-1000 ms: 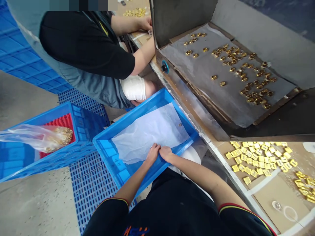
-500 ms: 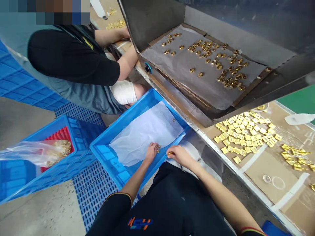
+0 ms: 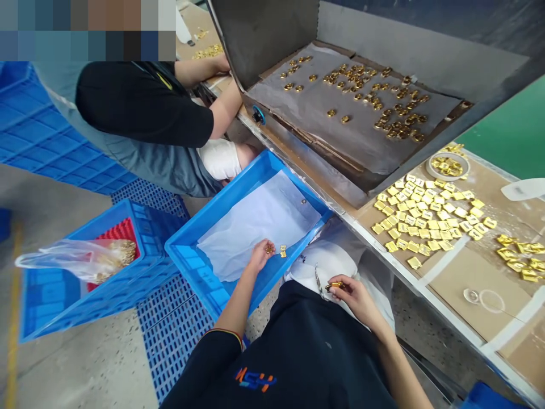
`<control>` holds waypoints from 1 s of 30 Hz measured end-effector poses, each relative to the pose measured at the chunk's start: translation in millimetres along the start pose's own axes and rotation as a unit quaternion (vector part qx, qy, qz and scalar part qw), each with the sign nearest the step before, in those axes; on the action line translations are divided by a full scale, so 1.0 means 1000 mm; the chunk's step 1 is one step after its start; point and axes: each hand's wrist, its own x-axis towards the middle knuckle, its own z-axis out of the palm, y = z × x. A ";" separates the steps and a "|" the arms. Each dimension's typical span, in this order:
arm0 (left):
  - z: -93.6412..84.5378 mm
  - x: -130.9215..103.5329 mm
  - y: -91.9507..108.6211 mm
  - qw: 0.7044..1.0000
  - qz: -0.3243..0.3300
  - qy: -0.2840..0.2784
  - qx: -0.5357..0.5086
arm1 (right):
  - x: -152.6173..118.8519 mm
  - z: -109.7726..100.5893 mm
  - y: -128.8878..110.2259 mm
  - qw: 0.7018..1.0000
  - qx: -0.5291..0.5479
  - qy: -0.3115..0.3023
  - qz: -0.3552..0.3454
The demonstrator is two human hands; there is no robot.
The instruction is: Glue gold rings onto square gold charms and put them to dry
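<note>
My left hand (image 3: 259, 255) is over the near side of a blue plastic tray (image 3: 187, 241), its fingers curled around small gold metal pieces (image 3: 269, 249). Just right of those fingertips, two flat gold pieces (image 3: 283, 251) lie at the edge of the white paper sheet (image 3: 255, 218) lining the tray. Above my lap, my right hand (image 3: 355, 296) pinches a gold metal piece (image 3: 335, 285) between thumb and fingers. One small piece (image 3: 304, 201) sits alone on the paper near the tray's far right corner.
A metal booth (image 3: 272, 40) holds many ring-like gold parts (image 3: 400, 125) on paper. Rows of gold squares (image 3: 426, 218), a bowl (image 3: 449, 166) and a white bottle (image 3: 523, 189) occupy the right bench. A co-worker's arm (image 3: 225, 111) is at left, above a blue crate (image 3: 147, 227) holding a plastic bag (image 3: 80, 258).
My right hand has moved right, away from the tray's edge to over my lap, with the gold piece. My left hand now sits apart from two gold pieces beside its fingertips.
</note>
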 end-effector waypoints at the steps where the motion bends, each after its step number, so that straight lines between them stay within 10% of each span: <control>1: 0.004 -0.001 0.002 1.000 0.001 -0.008 0.028 | 0.000 0.000 0.000 1.000 0.007 0.004 0.001; 12: 0.025 -0.014 0.020 0.949 0.107 -0.079 0.284 | -0.008 0.010 0.007 0.992 0.124 0.028 -0.011; 22: 0.017 -0.018 0.030 0.956 0.179 -0.047 0.230 | -0.021 0.012 0.016 0.981 0.183 0.067 -0.017; 30: 0.006 -0.018 0.122 0.957 0.264 0.089 0.080 | -0.025 -0.004 0.025 0.974 0.212 0.080 -0.022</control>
